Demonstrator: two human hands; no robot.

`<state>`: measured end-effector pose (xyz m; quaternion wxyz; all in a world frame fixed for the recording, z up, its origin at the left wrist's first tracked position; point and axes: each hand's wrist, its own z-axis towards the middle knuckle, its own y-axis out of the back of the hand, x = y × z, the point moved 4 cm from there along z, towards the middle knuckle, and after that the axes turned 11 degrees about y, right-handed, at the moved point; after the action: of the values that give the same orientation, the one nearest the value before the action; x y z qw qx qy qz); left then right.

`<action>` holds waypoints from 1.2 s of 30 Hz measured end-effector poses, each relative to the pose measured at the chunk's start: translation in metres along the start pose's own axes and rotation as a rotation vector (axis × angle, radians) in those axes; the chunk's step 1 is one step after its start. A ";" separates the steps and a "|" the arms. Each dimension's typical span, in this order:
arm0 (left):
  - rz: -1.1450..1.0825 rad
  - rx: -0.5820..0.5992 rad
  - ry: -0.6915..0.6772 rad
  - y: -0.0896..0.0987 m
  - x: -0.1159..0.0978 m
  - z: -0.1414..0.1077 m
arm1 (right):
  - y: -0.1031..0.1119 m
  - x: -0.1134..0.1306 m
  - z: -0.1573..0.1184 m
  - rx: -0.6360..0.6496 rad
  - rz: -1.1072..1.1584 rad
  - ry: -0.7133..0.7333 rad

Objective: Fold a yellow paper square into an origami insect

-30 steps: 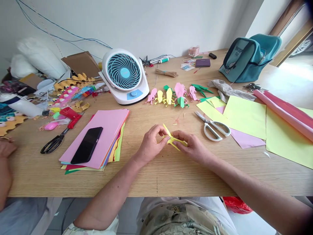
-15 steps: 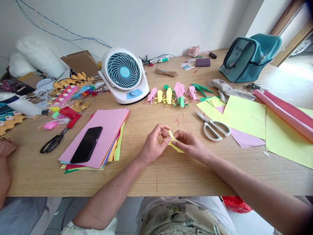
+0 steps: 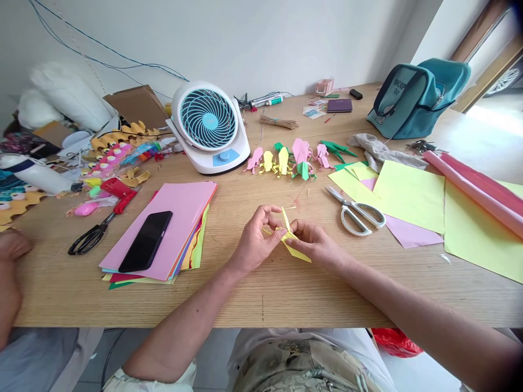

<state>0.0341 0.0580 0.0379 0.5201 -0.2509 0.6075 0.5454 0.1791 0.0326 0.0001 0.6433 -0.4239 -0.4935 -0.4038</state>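
Note:
A folded piece of yellow paper is pinched between my two hands, just above the table near its front edge. My left hand grips its left side with thumb and fingers closed. My right hand presses thumb against forefinger on its right side. One narrow strip of the paper points up between the hands, and a wider flap slants down to the right. My fingers hide the folds in the middle. Beyond my hands stand several folded paper figures in pink, yellow and green.
White-handled scissors lie right of my hands, beside yellow sheets. To the left, a black phone rests on stacked coloured paper. A fan stands behind. Another person's hand is at the far left; a teal bag sits back right.
The yellow paper has tilted slightly between my fingers, so more of its lower flap and upright strip shows. Both hands keep hold of it in nearly the same place.

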 end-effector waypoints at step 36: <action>-0.044 0.027 0.221 -0.008 0.020 0.001 | 0.013 0.004 0.001 -0.220 0.067 -0.016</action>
<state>0.0350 0.0623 0.0163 0.4651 -0.3157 0.6628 0.4947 0.1914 0.0372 0.0025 0.6020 -0.5115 -0.4369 -0.4303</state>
